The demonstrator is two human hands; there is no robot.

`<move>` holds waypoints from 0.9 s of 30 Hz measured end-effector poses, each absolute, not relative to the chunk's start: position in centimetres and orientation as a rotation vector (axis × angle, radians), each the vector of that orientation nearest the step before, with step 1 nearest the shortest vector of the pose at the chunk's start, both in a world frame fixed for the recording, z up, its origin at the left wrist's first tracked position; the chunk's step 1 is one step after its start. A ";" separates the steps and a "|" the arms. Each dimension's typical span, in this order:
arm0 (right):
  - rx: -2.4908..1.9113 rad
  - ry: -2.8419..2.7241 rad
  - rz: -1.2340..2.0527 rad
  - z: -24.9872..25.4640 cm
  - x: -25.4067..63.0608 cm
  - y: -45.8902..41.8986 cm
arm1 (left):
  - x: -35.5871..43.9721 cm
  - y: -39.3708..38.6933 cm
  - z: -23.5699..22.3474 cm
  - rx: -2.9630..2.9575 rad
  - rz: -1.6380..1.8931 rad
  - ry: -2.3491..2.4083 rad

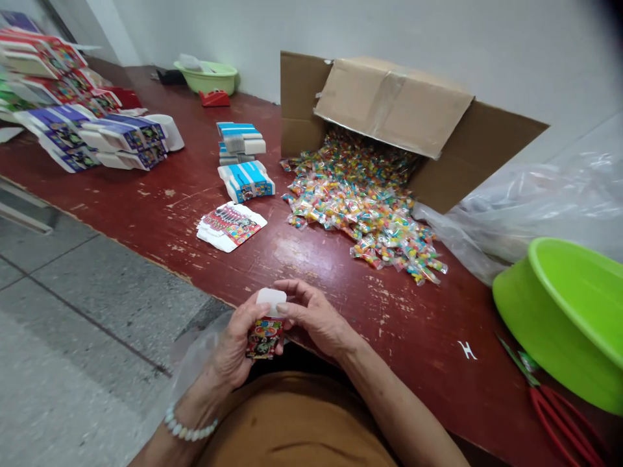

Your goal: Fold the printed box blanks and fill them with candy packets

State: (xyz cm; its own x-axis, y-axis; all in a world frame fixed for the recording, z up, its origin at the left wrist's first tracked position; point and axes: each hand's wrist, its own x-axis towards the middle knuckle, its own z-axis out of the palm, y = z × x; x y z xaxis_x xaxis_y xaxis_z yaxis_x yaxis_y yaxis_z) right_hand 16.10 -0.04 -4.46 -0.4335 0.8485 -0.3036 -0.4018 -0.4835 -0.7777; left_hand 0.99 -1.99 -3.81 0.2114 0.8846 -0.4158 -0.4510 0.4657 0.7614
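At the near edge of a dark red table (341, 272), my left hand (233, 344) is wrapped round a small printed carton (264, 327) with a white top flap. My right hand (316, 314) pinches that flap with its fingertips. A bead bracelet sits on my left wrist. Ahead lies a heap of small, colourful candy packets (363, 201), spilling from a tipped cardboard box (389, 110). A short stack of flat red printed cartons (231, 225) lies just beyond my hands.
Blue folded cartons (246, 180) stand mid-table, with stacks of blue and red ones (92, 136) at far left. A bright green basin (569, 311), red-handled scissors (559, 415) and clear plastic sheeting (535, 201) are on the right. Another green basin (207, 76) and a red tape dispenser (214, 98) are at the back.
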 end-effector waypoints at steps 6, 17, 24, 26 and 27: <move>-0.930 -1.336 1.415 -4.0 16.3 0.5 | 0.8 -2.0 -3.6 0.458 0.950 0.902; -0.925 -1.154 1.749 -2.8 16.1 0.6 | 0.5 -1.8 -3.7 0.454 0.899 0.870; -0.908 -1.450 1.490 -3.5 16.3 0.5 | 0.0 -1.7 -3.6 0.447 0.937 0.924; -0.893 -1.636 1.335 -4.2 16.5 0.4 | 0.1 -1.5 -3.5 0.433 0.970 0.898; -0.908 -1.698 1.278 -4.6 16.6 0.4 | 0.2 -1.6 -3.5 0.434 0.968 0.891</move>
